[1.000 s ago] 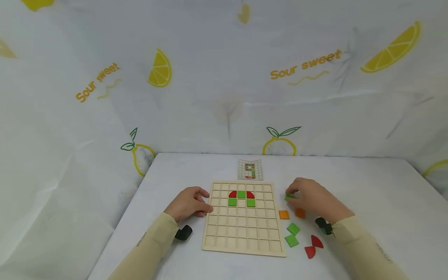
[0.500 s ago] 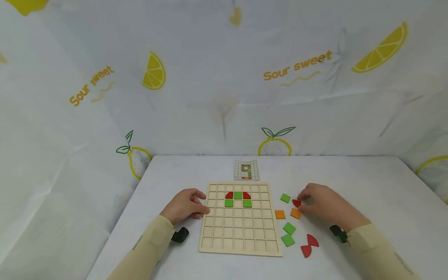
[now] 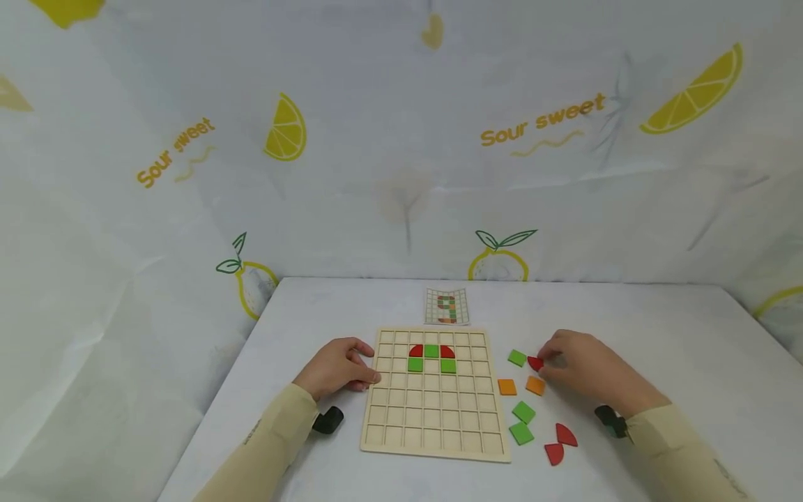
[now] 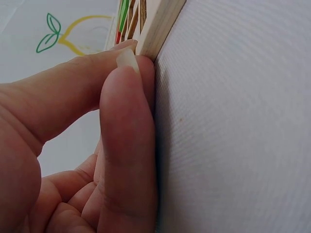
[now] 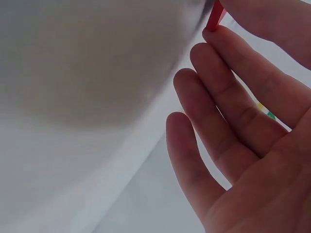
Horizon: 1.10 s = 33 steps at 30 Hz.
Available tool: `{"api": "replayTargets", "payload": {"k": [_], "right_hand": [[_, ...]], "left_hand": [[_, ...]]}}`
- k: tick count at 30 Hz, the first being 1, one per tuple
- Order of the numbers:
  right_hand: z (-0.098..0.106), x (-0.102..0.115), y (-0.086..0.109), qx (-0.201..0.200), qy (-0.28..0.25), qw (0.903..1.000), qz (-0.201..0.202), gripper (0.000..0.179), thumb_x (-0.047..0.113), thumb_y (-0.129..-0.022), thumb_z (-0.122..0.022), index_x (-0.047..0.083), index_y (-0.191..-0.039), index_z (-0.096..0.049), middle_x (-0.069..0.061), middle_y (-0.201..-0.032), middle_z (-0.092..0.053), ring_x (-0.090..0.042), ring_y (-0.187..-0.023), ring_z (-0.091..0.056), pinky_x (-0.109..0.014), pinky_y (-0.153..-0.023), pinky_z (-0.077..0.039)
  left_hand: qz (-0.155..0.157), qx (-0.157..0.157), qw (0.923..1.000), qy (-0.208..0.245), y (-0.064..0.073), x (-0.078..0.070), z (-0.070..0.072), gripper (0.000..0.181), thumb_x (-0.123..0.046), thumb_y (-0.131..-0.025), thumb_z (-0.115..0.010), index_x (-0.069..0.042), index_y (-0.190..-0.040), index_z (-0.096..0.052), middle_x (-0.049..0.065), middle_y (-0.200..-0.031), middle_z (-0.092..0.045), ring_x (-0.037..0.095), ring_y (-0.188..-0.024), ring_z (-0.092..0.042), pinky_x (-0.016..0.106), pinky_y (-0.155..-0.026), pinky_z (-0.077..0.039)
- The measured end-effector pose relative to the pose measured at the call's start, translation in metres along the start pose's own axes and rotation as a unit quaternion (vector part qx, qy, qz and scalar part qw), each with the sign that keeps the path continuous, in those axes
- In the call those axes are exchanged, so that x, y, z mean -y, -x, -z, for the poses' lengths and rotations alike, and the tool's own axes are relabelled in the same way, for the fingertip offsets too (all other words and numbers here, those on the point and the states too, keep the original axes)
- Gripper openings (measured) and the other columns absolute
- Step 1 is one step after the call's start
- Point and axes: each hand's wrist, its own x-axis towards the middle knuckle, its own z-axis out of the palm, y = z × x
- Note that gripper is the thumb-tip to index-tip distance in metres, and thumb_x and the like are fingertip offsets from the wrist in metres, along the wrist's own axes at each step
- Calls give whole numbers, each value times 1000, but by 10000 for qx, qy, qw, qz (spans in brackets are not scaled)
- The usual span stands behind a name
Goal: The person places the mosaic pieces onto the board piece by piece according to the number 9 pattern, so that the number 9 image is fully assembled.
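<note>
A pale wooden grid board (image 3: 433, 418) lies on the table, with red quarter-circle tiles and green square tiles set in its upper cells. At its left edge my left hand (image 3: 335, 366) grips the rim; in the left wrist view the fingertips (image 4: 129, 87) meet the board's side (image 4: 158, 29). To the right of the board, my right hand (image 3: 580, 366) pinches a red quarter-circle tile (image 3: 535, 363) between thumb and index finger. The right wrist view shows that red tile (image 5: 215, 17) at the fingertips, the other fingers extended.
Near the right hand lie a green square tile (image 3: 517, 358) and two orange square tiles (image 3: 507, 387). Closer to the front are two more green tiles (image 3: 521, 433) and two red quarter-circles (image 3: 555, 454). A printed pattern card (image 3: 447, 307) lies behind the board.
My right hand has let go of a green square tile, leaving it on the table, and moved right to pinch a red quarter-circle tile. My left hand stays at the board's edge.
</note>
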Motion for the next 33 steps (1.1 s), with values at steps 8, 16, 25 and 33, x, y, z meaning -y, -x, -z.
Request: {"api": "replayTargets", "payload": {"k": [8,16,25,33], "right_hand": [[1,19,-11,-36,-198,9993,310,19,24,-93,-85,15,-109,-81,5,-105,-73,-19,-100,-68,-48,-91,-63],[-7,53,-26,59,-157,9991,396,18,27,-94,-85,17,-108,-81,5,-106,-72,-17,-99,-65,-45,-93,-62],[-18,95,-41,173,-256,9977,606,16,31,-94,-86,20,-105,-82,7,-105,-71,-16,-99,-64,-42,-93,-61],[-25,118,-48,105,-300,9948,972,12,28,-94,-86,21,-103,-83,8,-103,-70,-11,-92,-61,-36,-87,-58]], "left_hand": [[11,9,10000,11,0,0,0,50,-16,-81,-96,-8,-123,-69,7,-88,-69,13,-67,-71,26,-68,-63],[8,-4,10000,15,0,0,0,50,-17,-81,-96,-8,-123,-69,7,-88,-69,13,-67,-71,26,-68,-63],[-29,6,10000,41,1,0,2,49,-16,-82,-96,-8,-123,-69,7,-88,-68,13,-67,-72,26,-67,-63],[-48,-2,10000,48,0,2,4,49,-16,-82,-96,-9,-122,-69,6,-89,-69,12,-67,-71,25,-68,-63]]}}
